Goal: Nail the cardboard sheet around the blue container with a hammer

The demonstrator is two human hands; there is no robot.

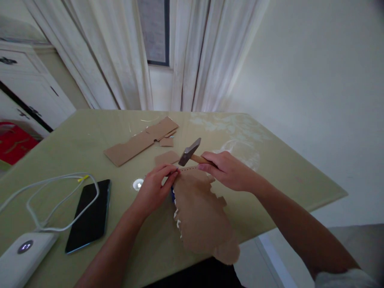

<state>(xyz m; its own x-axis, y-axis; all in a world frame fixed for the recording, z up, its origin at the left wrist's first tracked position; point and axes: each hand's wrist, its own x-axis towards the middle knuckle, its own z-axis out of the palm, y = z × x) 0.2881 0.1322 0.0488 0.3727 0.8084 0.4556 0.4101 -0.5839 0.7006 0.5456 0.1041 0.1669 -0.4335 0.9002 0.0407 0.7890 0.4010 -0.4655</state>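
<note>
My right hand (226, 170) grips the wooden handle of a small hammer (189, 152), whose grey metal head hangs just above my left fingertips. My left hand (156, 186) pinches something small at the top edge of a torn brown cardboard piece (201, 216); what it pinches is too small to tell. A row of small holes runs along that top edge. The cardboard lies on the pale green table (90, 132) and overhangs its near edge. A blue item peeks out beneath my left hand.
A black phone (90, 214) lies at the left with a white cable (54, 200) looped over it and a white power bank (24, 256) near the corner. Flat cardboard strips (141, 142) lie farther back. A small round white object (138, 184) sits beside my left hand.
</note>
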